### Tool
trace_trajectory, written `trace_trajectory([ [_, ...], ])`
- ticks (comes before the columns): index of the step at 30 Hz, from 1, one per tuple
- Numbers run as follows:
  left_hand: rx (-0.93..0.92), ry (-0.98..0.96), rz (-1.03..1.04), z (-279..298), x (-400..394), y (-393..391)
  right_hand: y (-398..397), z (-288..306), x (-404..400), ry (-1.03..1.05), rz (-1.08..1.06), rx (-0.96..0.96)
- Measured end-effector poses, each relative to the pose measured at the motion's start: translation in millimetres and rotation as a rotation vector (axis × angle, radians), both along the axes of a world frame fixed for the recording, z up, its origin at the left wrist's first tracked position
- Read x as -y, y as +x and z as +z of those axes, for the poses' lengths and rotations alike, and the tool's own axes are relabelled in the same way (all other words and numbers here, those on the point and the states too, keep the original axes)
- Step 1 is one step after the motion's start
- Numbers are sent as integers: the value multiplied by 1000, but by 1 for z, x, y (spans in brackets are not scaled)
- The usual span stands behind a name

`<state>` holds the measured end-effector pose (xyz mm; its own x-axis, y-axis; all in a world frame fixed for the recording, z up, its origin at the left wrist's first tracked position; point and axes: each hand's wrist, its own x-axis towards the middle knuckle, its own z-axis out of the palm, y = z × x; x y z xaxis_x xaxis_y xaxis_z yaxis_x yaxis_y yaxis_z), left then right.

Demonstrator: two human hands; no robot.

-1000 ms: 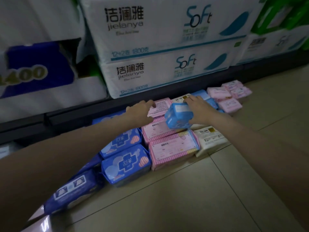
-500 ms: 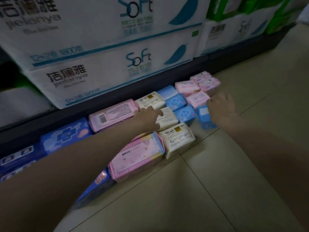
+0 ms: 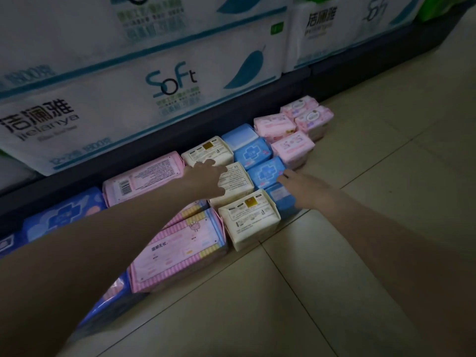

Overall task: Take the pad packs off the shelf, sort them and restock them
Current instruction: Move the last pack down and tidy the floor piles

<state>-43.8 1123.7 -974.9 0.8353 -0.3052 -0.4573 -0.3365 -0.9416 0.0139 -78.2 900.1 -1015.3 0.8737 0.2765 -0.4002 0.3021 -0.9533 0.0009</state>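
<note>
In the head view, the pad packs lie on the pale tiled floor (image 3: 334, 292) in rows along the foot of the dark shelf base (image 3: 231, 117), sorted by colour, and both arms reach forward and down to them. The small light-blue plastic pad pack (image 3: 279, 199) lies at the near end of the blue column, directly in front of the right hand (image 3: 306, 189) and partly under it; its long axis seems to run from near to far, like the blue packs beyond it. The right hand is clearly the nearer one to this pack. Its fingers are stretched forward with the tips at the blue pack just beyond, and it does not appear to grip anything, so I judge it open. The left hand (image 3: 206, 180) rests to the left of it, lying flat with spread fingers on the cream-white rectangular pad pack (image 3: 237, 180) in the middle of the cream column, and it also holds nothing. Left of the hands lie the pink striped flat pad packs (image 3: 177, 251), and far right the small pale-pink packs (image 3: 292, 146). Above the shelf base stand large white tissue bales (image 3: 154, 99) with blue print.
</note>
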Motion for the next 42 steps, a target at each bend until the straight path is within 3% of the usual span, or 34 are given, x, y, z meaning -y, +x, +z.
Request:
trace_trajectory([
  [4,30,-16,43,-7,0,16,25,8,5,382,-162,-8],
  [6,38,-19,69,-11,-3,25,41,8,-3,461,-165,54],
  [16,37,-86,113,-31,-24,43,100,-28,-45,148,-44,57],
  [26,6,-59,79,-28,-25,54,112,-30,-38,257,-77,204],
  [30,-32,-69,69,-30,-29,57,121,-29,-41,478,-218,250],
  [32,-52,-70,62,-31,-30,60,127,-27,-43,522,-184,209],
  [36,-104,-77,71,-31,-32,65,135,-21,-49,369,-197,76],
  [42,-73,-86,116,-35,-28,59,127,-15,-54,235,-133,80],
])
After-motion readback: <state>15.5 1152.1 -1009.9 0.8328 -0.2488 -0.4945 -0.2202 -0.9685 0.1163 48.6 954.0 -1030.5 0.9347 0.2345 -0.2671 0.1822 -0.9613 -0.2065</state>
